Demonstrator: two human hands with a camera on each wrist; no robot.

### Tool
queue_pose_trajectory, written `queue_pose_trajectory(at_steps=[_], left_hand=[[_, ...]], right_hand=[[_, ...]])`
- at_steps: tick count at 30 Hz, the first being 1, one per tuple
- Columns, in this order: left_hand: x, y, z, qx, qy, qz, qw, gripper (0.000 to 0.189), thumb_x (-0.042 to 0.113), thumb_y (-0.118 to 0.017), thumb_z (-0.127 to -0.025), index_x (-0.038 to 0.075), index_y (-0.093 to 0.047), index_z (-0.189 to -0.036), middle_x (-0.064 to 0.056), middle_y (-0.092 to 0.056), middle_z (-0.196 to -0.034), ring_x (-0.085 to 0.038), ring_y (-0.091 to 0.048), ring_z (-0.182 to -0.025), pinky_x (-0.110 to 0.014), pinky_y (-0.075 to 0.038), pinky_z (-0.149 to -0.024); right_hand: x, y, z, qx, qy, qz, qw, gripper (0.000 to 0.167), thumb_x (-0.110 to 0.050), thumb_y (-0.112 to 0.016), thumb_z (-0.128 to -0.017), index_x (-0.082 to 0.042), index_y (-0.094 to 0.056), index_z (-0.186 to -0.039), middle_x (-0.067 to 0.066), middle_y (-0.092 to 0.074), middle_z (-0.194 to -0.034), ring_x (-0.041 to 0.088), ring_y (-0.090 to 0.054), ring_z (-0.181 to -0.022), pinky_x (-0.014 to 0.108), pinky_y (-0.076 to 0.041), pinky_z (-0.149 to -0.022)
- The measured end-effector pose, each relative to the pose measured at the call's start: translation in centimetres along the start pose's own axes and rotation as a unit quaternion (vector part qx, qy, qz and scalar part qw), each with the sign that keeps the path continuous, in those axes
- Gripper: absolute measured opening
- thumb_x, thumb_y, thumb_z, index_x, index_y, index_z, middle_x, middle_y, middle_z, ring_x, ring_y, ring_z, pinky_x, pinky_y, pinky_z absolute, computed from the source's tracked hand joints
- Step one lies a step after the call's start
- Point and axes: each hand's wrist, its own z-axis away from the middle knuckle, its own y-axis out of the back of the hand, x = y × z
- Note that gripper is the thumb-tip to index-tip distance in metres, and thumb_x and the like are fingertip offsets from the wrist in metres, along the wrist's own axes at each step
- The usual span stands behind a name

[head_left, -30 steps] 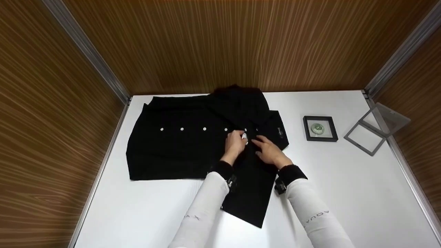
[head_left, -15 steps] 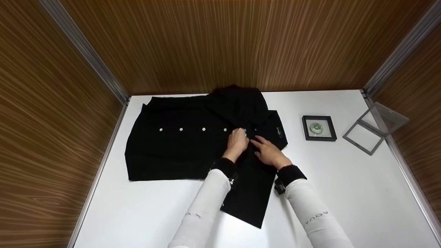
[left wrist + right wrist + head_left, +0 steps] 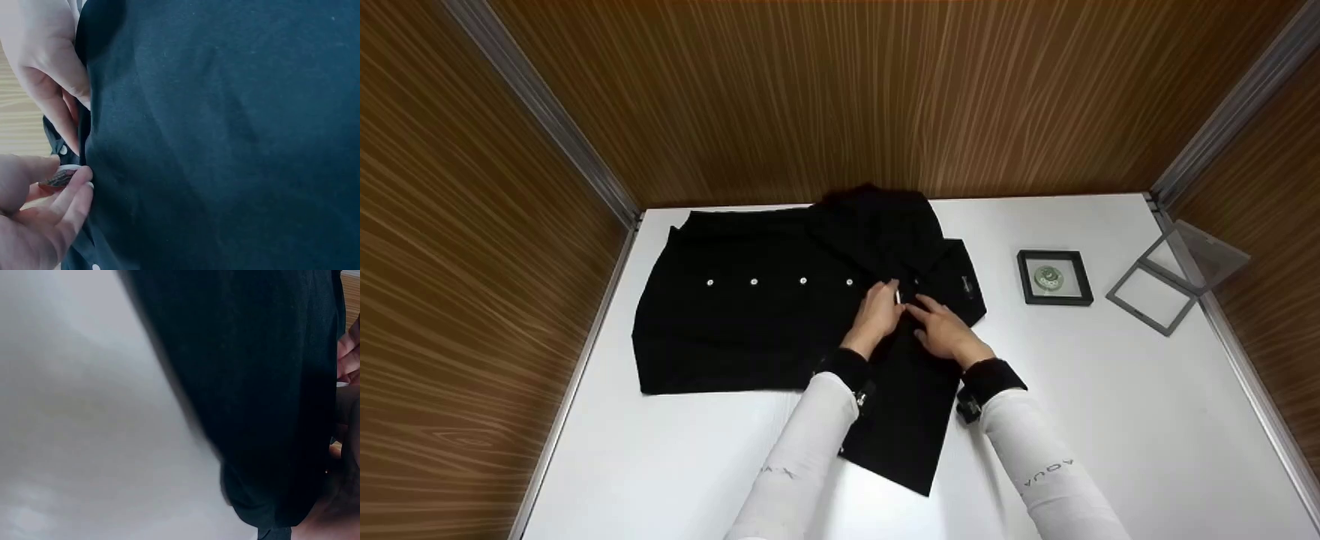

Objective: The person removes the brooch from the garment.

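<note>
A black buttoned shirt [image 3: 750,330] lies on the white table, one sleeve [image 3: 904,442] hanging toward me. My left hand [image 3: 876,311] pinches a small round disc [image 3: 61,178] between thumb and fingers over the shirt's front. In the left wrist view the disc has a patterned face and a pale rim, and the fingertips touch the fabric. Close beside it, my right hand [image 3: 949,330] rests on the shirt with its fingers extended. The left wrist view shows the right hand's fingers [image 3: 53,109] against the cloth edge; some tips are hidden. The right wrist view shows mostly dark cloth.
To the right stands a black-framed case [image 3: 1055,277] with a green round piece [image 3: 1048,278] inside. Beyond it, an opened grey case [image 3: 1177,277] leans at the right wall. Brown wood-grain panels [image 3: 840,97] enclose the table [image 3: 1110,420] at the back and sides.
My left hand has shifted slightly right, toward the right hand. The disc in it has turned, so only a thin pale edge shows from above. My right hand stays in place.
</note>
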Motion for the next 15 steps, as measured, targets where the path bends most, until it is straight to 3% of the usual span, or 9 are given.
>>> queue_pose_trajectory(at_steps=[8,15], left_hand=[[-0.33,-0.34,0.05,-0.013,0.012,-0.005,0.9998,0.054,0.019,-0.065,-0.096,0.017,-0.048,-0.147,-0.008,-0.055,-0.137,-0.022,-0.055,-0.122,-0.034,-0.047,-0.097],[-0.90,-0.38,0.08,-0.016,-0.016,-0.003,0.9997,0.050,0.021,-0.071,-0.091,0.016,-0.057,-0.139,-0.008,-0.058,-0.126,-0.022,-0.057,-0.115,-0.032,-0.046,-0.096]], right_hand=[[0.15,-0.09,-0.08,0.010,0.009,0.007,0.9999,0.049,-0.006,-0.061,-0.093,0.004,-0.049,-0.140,0.030,-0.037,-0.146,0.048,-0.043,-0.129,0.058,-0.031,-0.108],[0.11,-0.10,-0.03,0.001,-0.004,-0.005,1.0000,0.050,-0.010,-0.061,-0.095,0.004,-0.048,-0.141,0.029,-0.035,-0.149,0.046,-0.041,-0.131,0.054,-0.030,-0.110]])
